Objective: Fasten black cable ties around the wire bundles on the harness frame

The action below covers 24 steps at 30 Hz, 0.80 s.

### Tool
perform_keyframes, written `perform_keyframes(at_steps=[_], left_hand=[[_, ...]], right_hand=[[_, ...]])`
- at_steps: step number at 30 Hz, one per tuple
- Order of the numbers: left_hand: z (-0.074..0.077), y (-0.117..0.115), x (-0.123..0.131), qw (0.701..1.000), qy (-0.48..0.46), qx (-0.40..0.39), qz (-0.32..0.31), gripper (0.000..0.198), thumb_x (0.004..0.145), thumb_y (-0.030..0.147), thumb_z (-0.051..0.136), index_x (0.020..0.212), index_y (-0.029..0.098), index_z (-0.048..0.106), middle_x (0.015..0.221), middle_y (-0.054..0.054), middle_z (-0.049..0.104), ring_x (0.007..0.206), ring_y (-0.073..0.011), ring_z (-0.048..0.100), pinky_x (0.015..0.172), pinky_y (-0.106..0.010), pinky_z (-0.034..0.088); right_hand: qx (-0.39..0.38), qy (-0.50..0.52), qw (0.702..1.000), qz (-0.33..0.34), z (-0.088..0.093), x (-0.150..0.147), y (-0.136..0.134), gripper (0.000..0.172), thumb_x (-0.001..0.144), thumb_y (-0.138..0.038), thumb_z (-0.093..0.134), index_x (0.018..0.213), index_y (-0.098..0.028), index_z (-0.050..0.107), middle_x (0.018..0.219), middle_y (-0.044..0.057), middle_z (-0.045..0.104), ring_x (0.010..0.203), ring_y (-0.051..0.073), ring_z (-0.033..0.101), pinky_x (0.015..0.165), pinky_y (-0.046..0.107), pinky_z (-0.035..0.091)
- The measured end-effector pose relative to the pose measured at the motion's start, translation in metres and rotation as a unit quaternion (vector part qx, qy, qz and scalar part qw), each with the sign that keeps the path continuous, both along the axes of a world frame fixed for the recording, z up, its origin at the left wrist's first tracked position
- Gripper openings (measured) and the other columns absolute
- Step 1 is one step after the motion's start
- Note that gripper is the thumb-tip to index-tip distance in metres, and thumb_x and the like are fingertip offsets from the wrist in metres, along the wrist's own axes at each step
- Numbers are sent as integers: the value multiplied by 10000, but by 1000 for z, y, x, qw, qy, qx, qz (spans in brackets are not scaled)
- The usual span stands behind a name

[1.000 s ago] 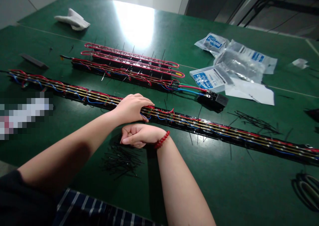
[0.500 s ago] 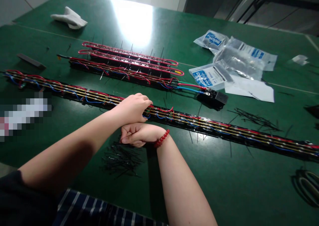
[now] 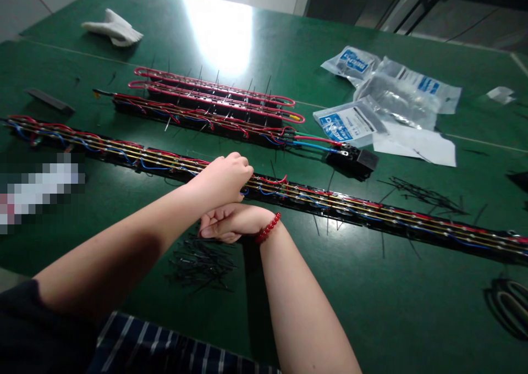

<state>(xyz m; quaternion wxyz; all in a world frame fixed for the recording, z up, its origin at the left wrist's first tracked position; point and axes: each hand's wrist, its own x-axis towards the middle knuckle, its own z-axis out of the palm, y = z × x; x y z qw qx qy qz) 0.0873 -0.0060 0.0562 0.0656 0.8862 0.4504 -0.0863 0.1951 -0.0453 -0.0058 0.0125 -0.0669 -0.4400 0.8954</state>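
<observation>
Across the green table runs a long black wiring strip point(image 3: 330, 199) with red, blue and yellowish wires along it. My left hand point(image 3: 226, 177) lies over its middle, with the fingers curled down around the wires; the fingertips are largely hidden. Just below it, crossing under the left wrist, my right hand point(image 3: 229, 221) is closed with the thumb pressed against the bent fingers. Whatever it may hold is out of sight. A red bead bracelet point(image 3: 269, 228) circles the right wrist. Beneath that hand is a loose pile of black cable ties point(image 3: 203, 264).
Behind the strip lies a shorter wired assembly point(image 3: 206, 102) with ties sticking up and a black connector block point(image 3: 352, 162). Plastic bags point(image 3: 396, 99) and white paper point(image 3: 416, 144) are at back right. More cable ties point(image 3: 427, 195), scissors point(image 3: 509, 308) and a white glove point(image 3: 112, 28) lie around.
The view has shifted very slightly. My left hand's fingers have moved a little over the strip, while my right hand stays closed in nearly the same spot.
</observation>
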Motion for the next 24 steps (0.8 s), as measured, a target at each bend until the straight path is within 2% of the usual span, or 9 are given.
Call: perform_keyframes(at_steps=[5,13,16,19,24], left_hand=[[4,-1,3,1000,16,1,0,333,739,259,723,1047,150,661,1130,-106,648,1128,-262,542,953,-354,478],[26,-10,21,997,76,-1,20,216,811,171,685,1022,128,680,1083,-136,635,1092,-287,552,850,-367,499],[22,-9,16,998,64,-17,18,273,805,218,711,1062,138,662,1112,-127,630,1117,-280,544,869,-351,491],[12,-4,6,999,36,-21,15,433,777,309,748,1158,149,618,1180,-120,621,1158,-285,532,922,-359,474],[1,1,-7,1000,-6,-10,3,553,767,374,743,1245,157,570,1261,-124,607,1185,-286,535,986,-376,443]], right_hand=[[-1,5,1000,-11,-1,-1,-1,248,806,-339,699,770,-164,527,443,-129,368,385,20,261,390,155,158],[13,-14,1000,-9,0,0,-1,323,837,-330,672,661,-180,446,461,-125,319,393,16,234,392,164,149],[24,-31,999,-25,-1,-1,-2,244,828,-302,675,723,-169,499,450,-125,351,391,24,265,390,159,166],[20,-19,999,-25,-4,-2,-2,180,832,-275,656,775,-162,528,446,-123,377,387,28,277,388,158,169],[-5,0,1000,-11,-5,-1,-2,214,825,-309,680,805,-165,524,464,-131,367,396,21,252,392,149,167]])
